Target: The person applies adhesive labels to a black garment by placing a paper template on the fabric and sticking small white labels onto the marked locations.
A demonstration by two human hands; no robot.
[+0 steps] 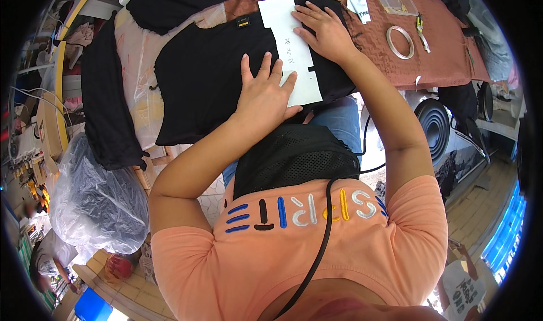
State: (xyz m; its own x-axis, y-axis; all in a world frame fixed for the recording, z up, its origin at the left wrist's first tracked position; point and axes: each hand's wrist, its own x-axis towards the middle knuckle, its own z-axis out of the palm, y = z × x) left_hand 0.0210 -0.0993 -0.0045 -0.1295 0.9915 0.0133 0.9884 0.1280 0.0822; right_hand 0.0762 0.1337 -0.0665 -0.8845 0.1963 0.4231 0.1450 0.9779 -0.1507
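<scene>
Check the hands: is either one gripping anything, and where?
Nothing gripped. Left hand presses flat on the white card template's lower edge and black garment; right hand flat on its upper right edge.

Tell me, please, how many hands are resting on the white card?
2. The left hand presses the lower edge of the white card on the black garment; the right hand lies flat on its upper right part.

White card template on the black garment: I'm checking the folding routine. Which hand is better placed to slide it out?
Probably the right hand: it lies flat on the white card template near its top. The left hand mostly presses the black garment, only its fingertips reaching the card's lower edge.
</scene>
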